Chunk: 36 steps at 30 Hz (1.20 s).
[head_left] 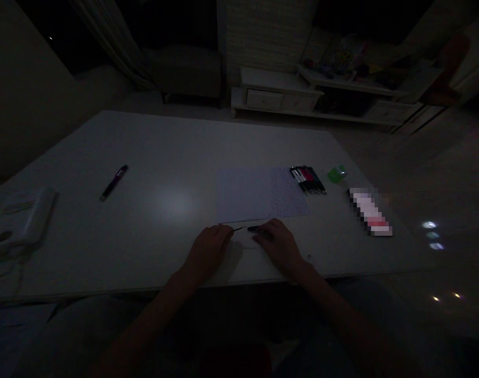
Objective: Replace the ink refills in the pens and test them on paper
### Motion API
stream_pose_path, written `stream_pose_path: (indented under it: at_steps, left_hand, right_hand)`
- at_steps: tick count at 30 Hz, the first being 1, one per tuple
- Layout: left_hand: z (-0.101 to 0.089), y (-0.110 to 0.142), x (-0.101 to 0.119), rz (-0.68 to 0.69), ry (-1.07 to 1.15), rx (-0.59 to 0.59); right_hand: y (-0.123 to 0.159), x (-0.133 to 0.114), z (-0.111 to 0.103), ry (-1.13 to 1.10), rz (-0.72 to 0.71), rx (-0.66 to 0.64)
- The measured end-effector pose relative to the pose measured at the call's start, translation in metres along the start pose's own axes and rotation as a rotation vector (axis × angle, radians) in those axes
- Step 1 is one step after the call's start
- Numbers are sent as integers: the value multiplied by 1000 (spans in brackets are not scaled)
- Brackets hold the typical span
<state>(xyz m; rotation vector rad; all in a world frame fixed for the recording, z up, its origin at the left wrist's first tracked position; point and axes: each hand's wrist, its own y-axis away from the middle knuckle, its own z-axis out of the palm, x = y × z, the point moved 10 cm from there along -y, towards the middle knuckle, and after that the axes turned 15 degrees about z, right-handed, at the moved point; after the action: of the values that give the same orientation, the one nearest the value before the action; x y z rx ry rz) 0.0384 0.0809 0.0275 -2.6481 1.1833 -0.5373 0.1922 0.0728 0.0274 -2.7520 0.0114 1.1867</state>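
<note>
I log a slender dark pen-like object (244,228) spanning the left hand (210,253) and right hand (276,247), at the near edge of a paper sheet (258,194). The right hand pinches it; the left grip is too dim to confirm. The pixelated package (369,211) has an unreadable label.

Our right hand (277,245) pinched a thin black pen (249,228) at lower centre, its tip reaching our left hand (210,252), just below a pale rectangular paper sheet (243,194).
</note>
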Motion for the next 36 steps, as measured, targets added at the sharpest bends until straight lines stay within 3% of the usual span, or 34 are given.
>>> stream_pose_path:
  at_steps: [5, 11, 17, 26, 36]
  left_hand:
    - [8, -2, 10, 71, -64, -83]
    - [10, -4, 14, 95, -103, -128]
    - [12, -5, 19, 126, -137, -157]
    - [11, -6, 20, 133, -136, -173]
    - [18, -6, 26, 180, -95, -181]
  right_hand:
    - [-2, -9, 8, 31, -13, -16]
    - [3, 0, 5, -115, 50, -58]
    - [7, -19, 4, -187, -117, -60]
    - [4, -21, 3, -185, -95, -36]
    - [3, -39, 15, -140, -162, -153]
